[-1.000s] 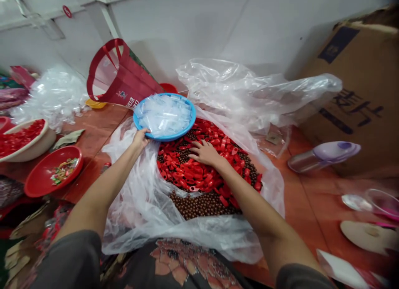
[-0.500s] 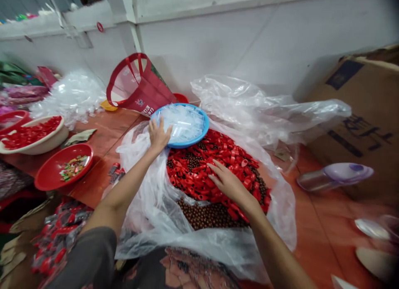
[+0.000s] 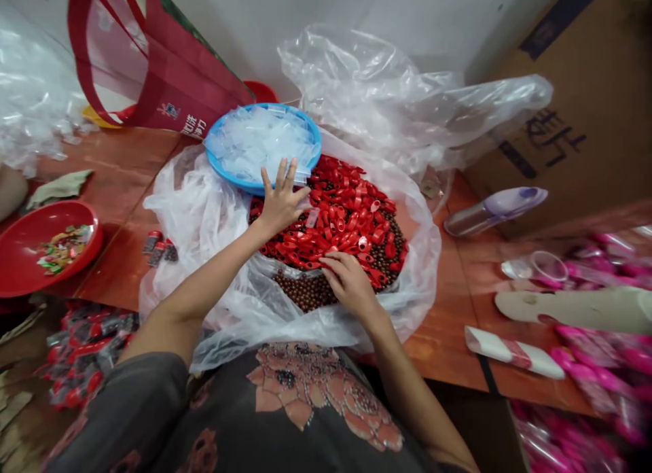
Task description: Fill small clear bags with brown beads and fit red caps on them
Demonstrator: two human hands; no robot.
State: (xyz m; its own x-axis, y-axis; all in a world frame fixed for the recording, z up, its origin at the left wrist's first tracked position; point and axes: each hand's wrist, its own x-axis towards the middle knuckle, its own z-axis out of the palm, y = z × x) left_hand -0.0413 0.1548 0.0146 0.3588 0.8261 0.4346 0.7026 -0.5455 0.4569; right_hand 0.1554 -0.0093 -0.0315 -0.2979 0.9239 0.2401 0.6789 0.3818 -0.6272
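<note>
My left hand [image 3: 282, 204] is at the near rim of a blue basin [image 3: 211, 157], its fingers spread. The basin holds clear plastic pieces [image 3: 262, 143]. A small clear piece [image 3: 312, 218] lies close by its thumb. Lower down, my right hand [image 3: 351, 286] has thumb and forefinger drawn together at a red plastic piece on the near edge of the pile; the fingertips partly hide it. Whistle-shaped red pieces [image 3: 346, 218] are heaped over small brown balls [image 3: 305, 293], all inside a spread translucent plastic bag [image 3: 188, 208].
A red bag [image 3: 178, 72] leans behind the basin. At left is a red dish [image 3: 20, 249] with small colourful pieces. Filled red-capped containers [image 3: 86, 351] lie below it. To the right are a lilac-and-clear bottle [image 3: 496, 210], a cardboard box [image 3: 565, 85] and pink packages [image 3: 616, 357].
The view has tilted down and right. My left hand has shifted from the basin's left side to its near right rim. My right hand has come nearer to me, its fingers drawing together.
</note>
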